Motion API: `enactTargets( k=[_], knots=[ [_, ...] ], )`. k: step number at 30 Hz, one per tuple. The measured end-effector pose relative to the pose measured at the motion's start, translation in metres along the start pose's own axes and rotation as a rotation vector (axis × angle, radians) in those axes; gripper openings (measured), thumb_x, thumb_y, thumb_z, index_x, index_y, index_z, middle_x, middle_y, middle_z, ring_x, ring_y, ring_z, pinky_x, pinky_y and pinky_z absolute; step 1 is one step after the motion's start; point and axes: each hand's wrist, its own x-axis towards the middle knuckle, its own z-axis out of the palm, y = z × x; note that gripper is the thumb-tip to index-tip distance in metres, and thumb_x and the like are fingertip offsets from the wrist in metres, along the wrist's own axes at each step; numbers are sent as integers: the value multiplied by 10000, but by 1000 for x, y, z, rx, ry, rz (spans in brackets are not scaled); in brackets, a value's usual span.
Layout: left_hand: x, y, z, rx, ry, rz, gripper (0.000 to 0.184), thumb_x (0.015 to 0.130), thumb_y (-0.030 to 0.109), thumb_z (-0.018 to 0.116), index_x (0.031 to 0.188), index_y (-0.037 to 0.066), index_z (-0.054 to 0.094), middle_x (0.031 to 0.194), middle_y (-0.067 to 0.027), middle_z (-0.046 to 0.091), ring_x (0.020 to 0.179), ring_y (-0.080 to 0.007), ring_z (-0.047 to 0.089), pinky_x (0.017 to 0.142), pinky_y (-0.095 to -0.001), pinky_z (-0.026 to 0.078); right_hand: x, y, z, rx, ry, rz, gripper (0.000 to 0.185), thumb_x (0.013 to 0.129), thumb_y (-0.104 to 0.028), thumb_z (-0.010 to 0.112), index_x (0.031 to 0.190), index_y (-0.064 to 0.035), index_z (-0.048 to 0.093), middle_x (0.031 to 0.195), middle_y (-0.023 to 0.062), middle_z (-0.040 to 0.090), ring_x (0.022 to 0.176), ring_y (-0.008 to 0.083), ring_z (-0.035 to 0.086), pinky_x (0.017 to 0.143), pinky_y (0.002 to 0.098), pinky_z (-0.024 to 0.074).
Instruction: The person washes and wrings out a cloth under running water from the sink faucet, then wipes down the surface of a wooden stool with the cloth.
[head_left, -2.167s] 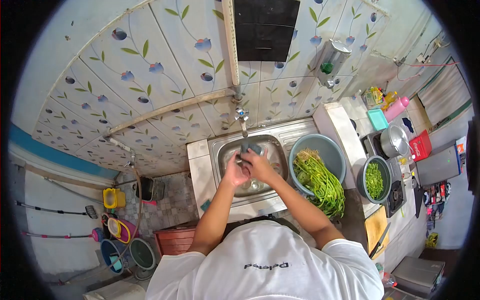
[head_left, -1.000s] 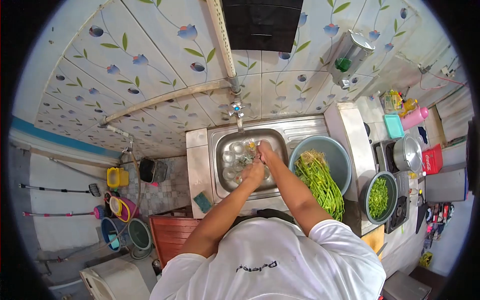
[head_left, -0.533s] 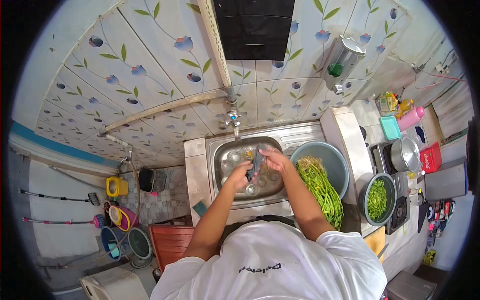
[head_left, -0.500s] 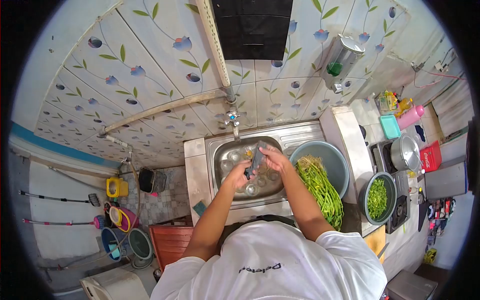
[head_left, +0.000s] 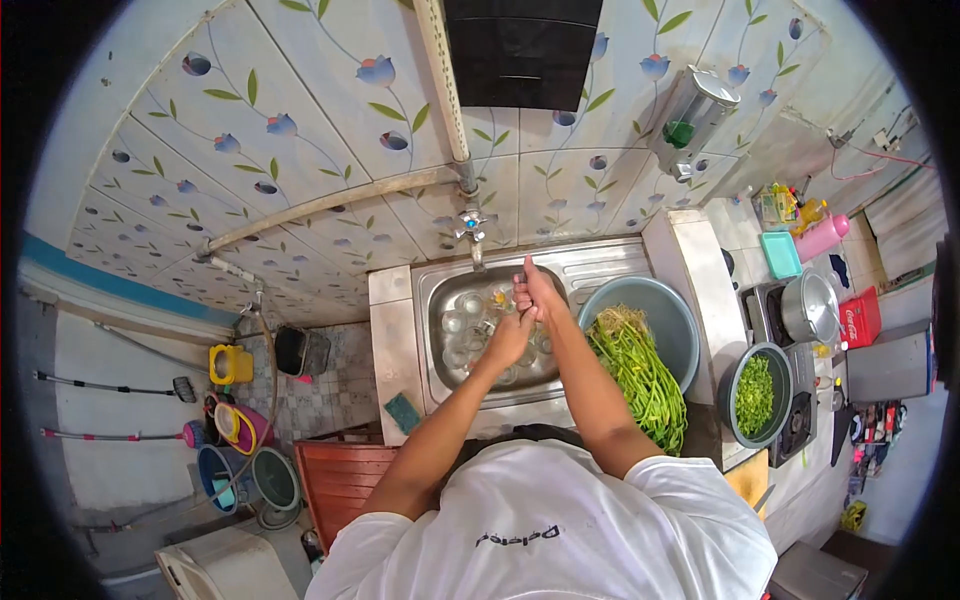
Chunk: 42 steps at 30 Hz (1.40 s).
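My left hand (head_left: 508, 338) is closed, its fingers pressed against the heel of my right hand (head_left: 538, 290). Curled fingers and a raised thumb show on the right hand; anything inside either grip is hidden. Both hands are held together above a steel sink (head_left: 432, 372), below and to the right of the tap (head_left: 471, 230). Several clear glasses (head_left: 455, 322) stand in the basin beneath them. Something small and yellow (head_left: 499, 297) lies among the glasses.
Right of the sink, a grey basin (head_left: 680, 320) holds long green stalks (head_left: 640, 375). Chopped greens (head_left: 754, 398) fill a smaller bowl near a stove (head_left: 797, 425) with a pot (head_left: 808, 305). A green scouring pad (head_left: 402, 412) lies on the left ledge. A soap dispenser (head_left: 695, 120) hangs on the wall.
My hands were apart with a dark grey, cloth-like piece between them. Now they are pressed together, the right one higher, and that piece is out of sight.
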Motion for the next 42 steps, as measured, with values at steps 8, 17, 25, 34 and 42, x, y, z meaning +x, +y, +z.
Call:
enactTargets(
  k=[8, 17, 25, 34, 42],
  knots=[
    [-34, 0, 2, 597, -91, -141, 407, 911, 368, 406, 1141, 45, 497, 828, -283, 604, 775, -442, 595, 699, -512, 467, 47, 48, -26, -935, 335, 26, 238, 818, -149, 425, 606, -46, 456, 468, 48, 357, 298, 168, 263, 286, 310, 191],
    [-45, -19, -8, 391, 98, -87, 308, 865, 258, 493, 999, -16, 534, 865, -237, 614, 756, -383, 615, 660, -447, 492, 35, 35, -38, -19, -154, 221, 135, 798, -140, 480, 856, -20, 502, 706, 115, 535, 604, 189, 550, 443, 313, 425],
    [-29, 55, -60, -1149, -502, -618, 255, 840, 271, 531, 969, 51, 517, 688, -20, 524, 571, -168, 525, 531, -288, 460, -41, -1, 17, -329, -558, -94, 118, 861, -120, 573, 911, -73, 477, 887, 93, 594, 861, 208, 604, 787, 310, 504],
    [-25, 25, -10, 119, -151, -234, 326, 898, 324, 409, 1004, 38, 523, 692, -141, 594, 627, -316, 586, 581, -435, 475, 24, 5, -11, 281, -655, 139, 168, 901, -233, 511, 852, -73, 496, 694, 65, 562, 607, 160, 566, 473, 285, 445],
    [-43, 16, 2, 730, -119, -69, 402, 918, 345, 369, 954, -4, 567, 818, -267, 616, 739, -404, 616, 659, -494, 483, 50, 57, -51, -851, 206, -3, 250, 837, -202, 466, 649, -40, 497, 490, 60, 427, 354, 160, 383, 325, 285, 301]
  ],
)
